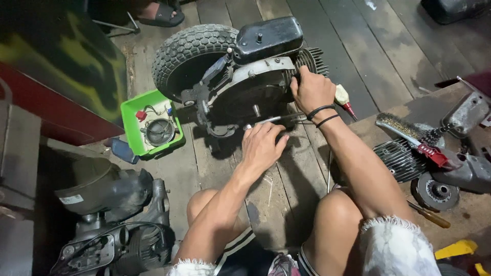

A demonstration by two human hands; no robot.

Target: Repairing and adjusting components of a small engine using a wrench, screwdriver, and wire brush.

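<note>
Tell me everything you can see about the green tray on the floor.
The green tray is a bright, plastic-looking rectangular bin with raised walls, sitting on the wooden plank floor left of the small tyre. Inside lie a round metal part, a small red piece and thin wires. Neither hand touches it.

Engine (245,82) with tyre (186,53) blocks straight ahead; both hands already against it. Green tray (130,117) just left of tyre, gap between them narrow. Second engine (117,214) fills lower left beside left knee. Right side crowded: wire brush (404,130), finned cylinder (399,161), round hub (434,191), screwdriver (432,217). Open floor planks (378,56) beyond engine at upper right; short bare strip between knees.
</note>
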